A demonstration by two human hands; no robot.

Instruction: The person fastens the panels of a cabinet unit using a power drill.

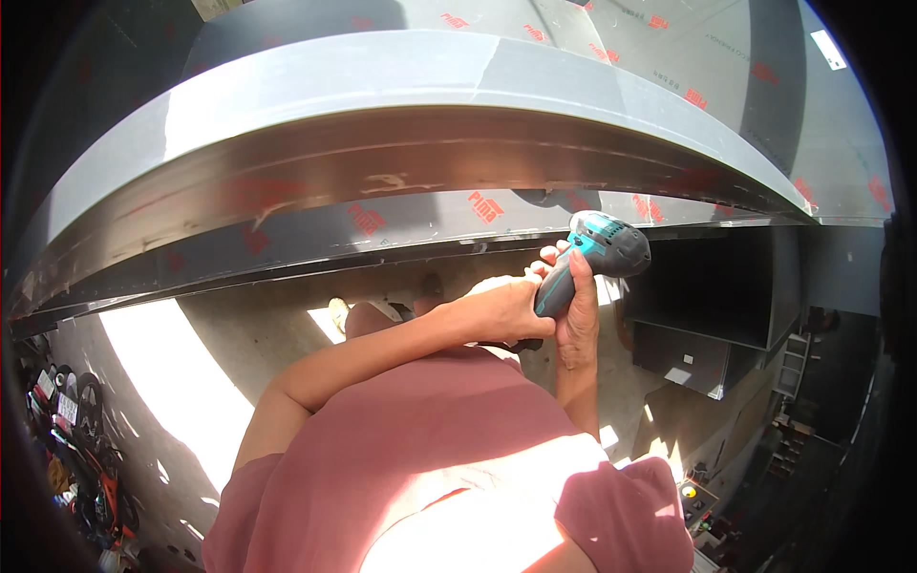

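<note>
A teal-and-black cordless drill (594, 250) is in front of me, its rounded motor end pointing right and its handle slanting down to the left. My right hand (579, 320) is closed round the handle from the right, thumb up along its side. At the handle's lower end, my left hand (504, 307) is closed against it, with its fingers partly hidden. The drill's head is close to the underside of a long grey metal panel edge (411, 153). Whether it touches the panel I cannot tell, and the drill's tip is hidden.
Grey sheets with red print (669, 57) spread beyond the panel edge. Below right stands a dark open box (707, 291), near a small ladder (792, 363). Tools and cables (91, 449) lie in a heap at the far left on the sunlit concrete floor (181, 382).
</note>
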